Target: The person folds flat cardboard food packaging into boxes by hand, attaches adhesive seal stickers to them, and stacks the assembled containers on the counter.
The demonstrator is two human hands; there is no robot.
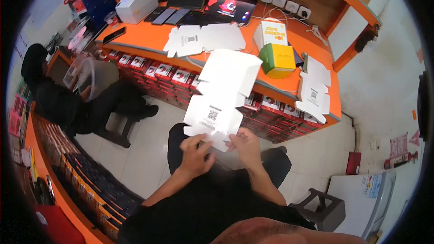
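Note:
An unfolded white carton (229, 74) with a QR code label hangs over my lap, its far panel reaching the orange counter's edge. My left hand (197, 155) has bent fingers at the carton's near left edge, gripping its flap. At the near right corner my right hand (246, 148) pinches another flap between thumb and fingers. Flat on the counter lies a similar white carton (221, 37), with another white carton (313, 91) near the right end.
On the orange counter (131, 40) stand a white printer (137, 5), several phones, a lit screen (230, 7) and a yellow-green box (278, 60). Red boxes (181, 77) are stacked below. A person (58, 95) sits at left. Stools stand on both sides.

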